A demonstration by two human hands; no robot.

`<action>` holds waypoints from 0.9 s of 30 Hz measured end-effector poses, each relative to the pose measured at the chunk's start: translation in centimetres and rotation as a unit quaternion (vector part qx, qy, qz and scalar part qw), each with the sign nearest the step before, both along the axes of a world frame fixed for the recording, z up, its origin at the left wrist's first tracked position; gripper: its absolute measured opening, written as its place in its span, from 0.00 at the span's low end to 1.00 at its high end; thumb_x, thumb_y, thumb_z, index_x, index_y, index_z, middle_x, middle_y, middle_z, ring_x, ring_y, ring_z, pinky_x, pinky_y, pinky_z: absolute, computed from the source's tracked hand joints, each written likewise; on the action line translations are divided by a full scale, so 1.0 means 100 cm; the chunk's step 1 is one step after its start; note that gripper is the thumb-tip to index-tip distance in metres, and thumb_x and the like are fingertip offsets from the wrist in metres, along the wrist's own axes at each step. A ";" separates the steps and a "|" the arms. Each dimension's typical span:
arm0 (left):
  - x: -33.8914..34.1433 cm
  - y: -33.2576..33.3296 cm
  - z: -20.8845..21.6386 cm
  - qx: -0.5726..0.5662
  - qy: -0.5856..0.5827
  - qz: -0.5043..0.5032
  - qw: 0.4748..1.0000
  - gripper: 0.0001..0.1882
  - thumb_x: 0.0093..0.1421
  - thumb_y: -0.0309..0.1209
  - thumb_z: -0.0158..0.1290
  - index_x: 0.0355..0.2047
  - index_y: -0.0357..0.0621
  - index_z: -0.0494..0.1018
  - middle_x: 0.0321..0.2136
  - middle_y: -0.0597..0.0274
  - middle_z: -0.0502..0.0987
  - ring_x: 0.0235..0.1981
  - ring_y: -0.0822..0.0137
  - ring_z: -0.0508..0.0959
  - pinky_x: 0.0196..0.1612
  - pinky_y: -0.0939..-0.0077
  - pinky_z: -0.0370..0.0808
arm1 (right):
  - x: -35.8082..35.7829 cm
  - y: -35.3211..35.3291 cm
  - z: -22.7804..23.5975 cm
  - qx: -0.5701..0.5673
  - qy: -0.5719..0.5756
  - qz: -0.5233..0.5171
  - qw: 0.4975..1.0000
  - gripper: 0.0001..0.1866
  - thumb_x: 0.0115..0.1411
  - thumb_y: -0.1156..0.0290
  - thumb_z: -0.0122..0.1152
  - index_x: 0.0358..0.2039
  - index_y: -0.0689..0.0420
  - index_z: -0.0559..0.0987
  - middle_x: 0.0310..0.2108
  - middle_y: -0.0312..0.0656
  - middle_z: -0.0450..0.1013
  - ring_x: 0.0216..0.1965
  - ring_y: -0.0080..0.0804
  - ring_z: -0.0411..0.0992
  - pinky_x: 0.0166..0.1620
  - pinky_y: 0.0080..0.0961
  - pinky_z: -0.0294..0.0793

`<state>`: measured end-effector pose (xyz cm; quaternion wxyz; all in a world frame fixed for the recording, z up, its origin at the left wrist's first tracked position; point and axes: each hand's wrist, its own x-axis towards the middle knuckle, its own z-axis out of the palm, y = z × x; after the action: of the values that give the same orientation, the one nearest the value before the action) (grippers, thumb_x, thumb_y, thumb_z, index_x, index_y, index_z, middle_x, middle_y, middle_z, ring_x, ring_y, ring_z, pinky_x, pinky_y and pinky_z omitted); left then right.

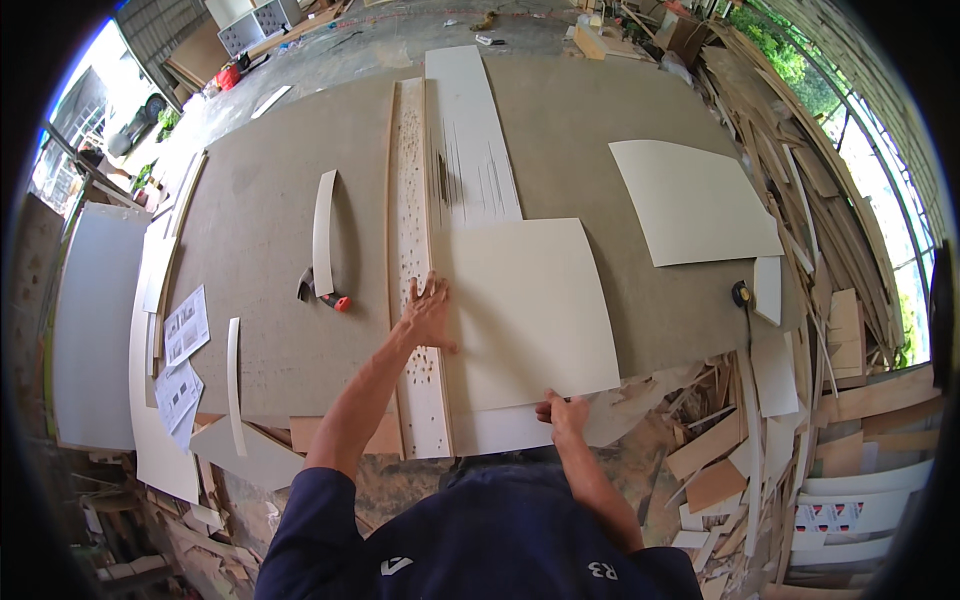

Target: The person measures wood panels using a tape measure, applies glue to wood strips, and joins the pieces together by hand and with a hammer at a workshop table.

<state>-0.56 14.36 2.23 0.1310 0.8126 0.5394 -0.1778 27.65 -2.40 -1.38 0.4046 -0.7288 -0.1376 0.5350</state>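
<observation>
A cream rectangular panel (525,310) lies in front of me on top of a longer white board (470,140), whose far part has dark scratch lines. Along the left side of both runs a long strip (410,180) with wooden edges and many small holes. My left hand (428,315) is spread where the strip meets the panel's left edge, fingers apart and pressing down. At the panel's near edge, my right hand (562,412) is closed with curled fingers. Whatever it may hold is too small to make out.
A large grey-brown worktable (560,110) carries another cream panel (695,205), a tape measure (741,294), a red-and-black hand tool (340,303) partly under a narrow white strip (323,225), and printed sheets (186,325). Offcuts (720,450) pile up near right; stacked boards (810,190) line the right.
</observation>
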 end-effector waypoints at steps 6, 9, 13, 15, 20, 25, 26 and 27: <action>0.000 0.001 0.002 -0.004 -0.006 0.008 1.000 0.72 0.32 0.60 0.71 0.68 0.27 0.51 0.70 0.43 0.53 0.75 0.43 0.39 0.72 0.35 0.37 | 0.000 -0.002 -0.005 0.024 0.009 -0.014 1.000 0.11 0.59 0.75 0.65 0.36 0.73 0.78 0.20 0.50 0.77 0.17 0.36 0.77 0.17 0.28 0.79; -0.001 0.000 0.000 -0.003 -0.015 0.017 1.000 0.72 0.32 0.59 0.72 0.68 0.27 0.51 0.71 0.43 0.52 0.75 0.43 0.38 0.72 0.34 0.36 | -0.002 0.000 -0.001 0.022 -0.017 0.000 1.000 0.12 0.59 0.74 0.65 0.39 0.70 0.77 0.21 0.49 0.77 0.17 0.35 0.77 0.18 0.30 0.78; -0.001 0.003 -0.001 -0.002 -0.023 0.021 1.000 0.71 0.32 0.59 0.72 0.69 0.28 0.51 0.71 0.44 0.52 0.75 0.43 0.38 0.72 0.34 0.37 | -0.003 0.003 -0.003 0.038 -0.027 -0.015 0.999 0.12 0.57 0.76 0.66 0.32 0.75 0.77 0.19 0.51 0.77 0.15 0.36 0.77 0.16 0.29 0.78; -0.004 0.005 -0.004 -0.004 -0.025 0.022 0.999 0.72 0.31 0.59 0.71 0.69 0.28 0.51 0.71 0.44 0.51 0.75 0.42 0.37 0.72 0.34 0.36 | -0.003 0.007 -0.004 0.031 -0.032 -0.005 0.999 0.13 0.57 0.75 0.66 0.32 0.76 0.77 0.19 0.52 0.77 0.15 0.36 0.77 0.16 0.29 0.78; -0.009 0.019 -0.007 -0.010 -0.013 0.016 1.000 0.72 0.30 0.61 0.71 0.68 0.29 0.52 0.71 0.44 0.50 0.74 0.40 0.36 0.72 0.32 0.35 | -0.005 0.018 -0.004 0.014 -0.050 0.005 0.999 0.14 0.57 0.74 0.67 0.30 0.76 0.76 0.18 0.52 0.77 0.15 0.36 0.77 0.16 0.29 0.78; -0.009 0.026 0.000 0.012 -0.018 0.014 1.000 0.71 0.29 0.57 0.72 0.68 0.31 0.54 0.70 0.45 0.53 0.74 0.40 0.41 0.71 0.32 0.39 | -0.006 0.030 -0.005 0.007 -0.056 0.008 0.998 0.15 0.56 0.73 0.67 0.29 0.75 0.76 0.19 0.52 0.77 0.16 0.36 0.77 0.16 0.28 0.78; -0.010 0.028 -0.001 0.015 -0.018 0.014 1.000 0.71 0.29 0.57 0.72 0.68 0.31 0.54 0.70 0.45 0.53 0.74 0.40 0.41 0.71 0.32 0.39 | -0.007 0.032 -0.005 0.003 -0.057 0.012 0.998 0.14 0.57 0.73 0.67 0.30 0.74 0.76 0.19 0.52 0.77 0.16 0.36 0.77 0.17 0.28 0.78; -0.011 0.030 -0.001 0.016 -0.019 0.015 1.000 0.71 0.29 0.57 0.72 0.68 0.31 0.55 0.70 0.45 0.53 0.74 0.40 0.41 0.71 0.32 0.39 | -0.007 0.034 -0.005 -0.001 -0.058 0.015 0.998 0.14 0.57 0.72 0.68 0.31 0.73 0.76 0.20 0.52 0.77 0.16 0.36 0.77 0.17 0.28 0.78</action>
<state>-1.62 17.38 2.14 0.1311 0.8098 0.5513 -0.1519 26.98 1.05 -1.84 0.3870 -0.7572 -0.1711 0.4976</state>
